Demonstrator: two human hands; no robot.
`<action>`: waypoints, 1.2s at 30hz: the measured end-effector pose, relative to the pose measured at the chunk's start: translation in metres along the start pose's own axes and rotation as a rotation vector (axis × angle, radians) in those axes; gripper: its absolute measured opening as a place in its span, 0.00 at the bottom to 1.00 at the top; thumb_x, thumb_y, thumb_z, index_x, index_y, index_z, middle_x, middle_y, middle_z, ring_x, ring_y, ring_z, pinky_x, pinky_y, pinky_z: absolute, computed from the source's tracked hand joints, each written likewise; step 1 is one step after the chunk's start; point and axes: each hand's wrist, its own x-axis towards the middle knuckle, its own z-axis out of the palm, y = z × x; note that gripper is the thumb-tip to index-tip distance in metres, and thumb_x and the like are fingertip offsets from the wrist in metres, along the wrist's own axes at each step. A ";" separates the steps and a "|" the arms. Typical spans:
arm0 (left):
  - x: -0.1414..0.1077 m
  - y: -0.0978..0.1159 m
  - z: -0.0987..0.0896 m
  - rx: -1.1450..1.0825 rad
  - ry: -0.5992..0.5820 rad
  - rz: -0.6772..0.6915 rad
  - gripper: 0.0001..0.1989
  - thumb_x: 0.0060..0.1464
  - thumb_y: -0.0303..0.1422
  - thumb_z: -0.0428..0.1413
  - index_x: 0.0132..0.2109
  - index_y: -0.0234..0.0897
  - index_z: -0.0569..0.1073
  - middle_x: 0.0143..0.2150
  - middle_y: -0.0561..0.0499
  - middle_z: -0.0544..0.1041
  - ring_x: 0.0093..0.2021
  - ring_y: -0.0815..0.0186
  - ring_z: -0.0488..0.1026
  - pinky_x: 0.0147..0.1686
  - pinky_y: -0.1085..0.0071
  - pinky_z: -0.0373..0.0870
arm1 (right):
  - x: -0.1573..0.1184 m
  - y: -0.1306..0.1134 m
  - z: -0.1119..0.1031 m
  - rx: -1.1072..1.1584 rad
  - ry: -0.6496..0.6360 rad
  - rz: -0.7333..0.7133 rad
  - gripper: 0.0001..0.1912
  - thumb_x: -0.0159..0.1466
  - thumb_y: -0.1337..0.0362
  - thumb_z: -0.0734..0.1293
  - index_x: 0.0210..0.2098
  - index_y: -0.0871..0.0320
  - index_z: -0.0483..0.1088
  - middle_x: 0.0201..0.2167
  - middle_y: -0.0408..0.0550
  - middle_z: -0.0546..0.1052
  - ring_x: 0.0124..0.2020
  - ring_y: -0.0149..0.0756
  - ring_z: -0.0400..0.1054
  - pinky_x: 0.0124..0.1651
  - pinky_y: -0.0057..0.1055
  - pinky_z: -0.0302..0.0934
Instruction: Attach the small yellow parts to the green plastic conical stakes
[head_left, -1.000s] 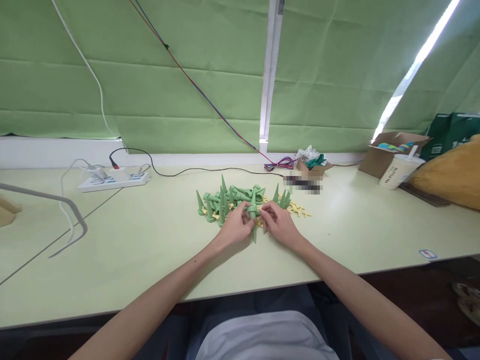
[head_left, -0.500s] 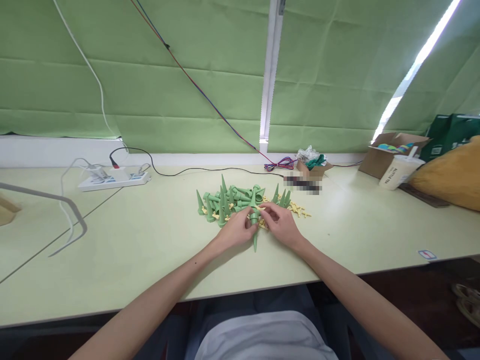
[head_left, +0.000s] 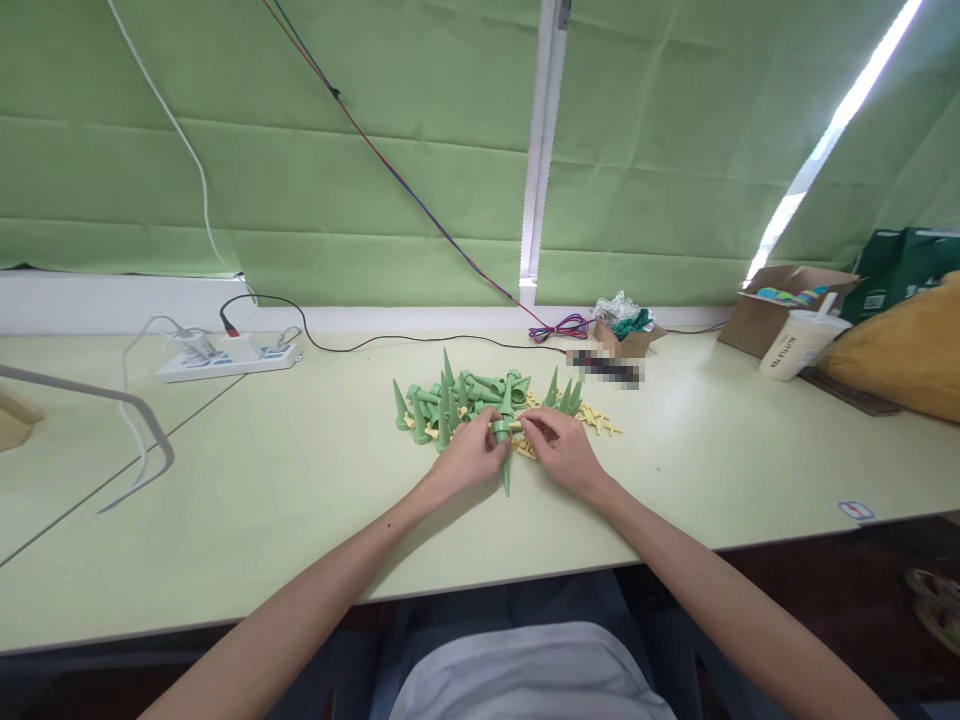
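Note:
My left hand (head_left: 471,452) is closed around a green plastic spike (head_left: 506,478), whose tapered point sticks down toward the table's front edge. A small yellow plastic piece (head_left: 515,426) meets the side of the spike's collar; my right hand (head_left: 564,450) pinches its outer end. How deep it sits in the collar I cannot tell. Just beyond my hands lies a heap of green spikes (head_left: 487,384), some standing point up at its left. To the right stand a few more upright spikes (head_left: 553,388), beside loose yellow pieces (head_left: 600,418).
A white power strip (head_left: 229,365) with plugs lies at the left back, its black cable running along the table (head_left: 300,540). Toward the back right are a small open carton (head_left: 628,342), a larger cardboard box (head_left: 750,322) and a white cup with a straw (head_left: 795,345).
The green spike has shifted slightly left and up with my left hand. The yellow piece now lines up with the side of its collar, my right hand still pinching it.

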 end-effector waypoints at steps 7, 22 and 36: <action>-0.002 0.002 -0.001 -0.009 -0.024 -0.004 0.15 0.57 0.38 0.50 0.49 0.38 0.67 0.21 0.56 0.69 0.24 0.63 0.68 0.24 0.71 0.58 | 0.000 0.001 0.001 -0.011 -0.010 -0.015 0.12 0.69 0.62 0.59 0.37 0.58 0.72 0.33 0.49 0.76 0.29 0.34 0.66 0.32 0.30 0.61; -0.006 0.003 -0.002 0.144 -0.043 -0.034 0.14 0.59 0.34 0.49 0.52 0.39 0.64 0.23 0.54 0.69 0.31 0.59 0.71 0.27 0.70 0.57 | 0.001 0.002 0.003 0.003 0.010 -0.050 0.10 0.68 0.64 0.60 0.36 0.58 0.73 0.32 0.48 0.76 0.29 0.35 0.66 0.30 0.30 0.60; -0.005 0.013 -0.006 0.053 0.040 0.074 0.12 0.57 0.37 0.52 0.47 0.40 0.67 0.21 0.57 0.68 0.24 0.65 0.67 0.24 0.72 0.56 | 0.001 0.002 0.002 0.018 0.001 -0.036 0.11 0.69 0.63 0.59 0.36 0.58 0.72 0.32 0.49 0.76 0.30 0.35 0.66 0.32 0.30 0.59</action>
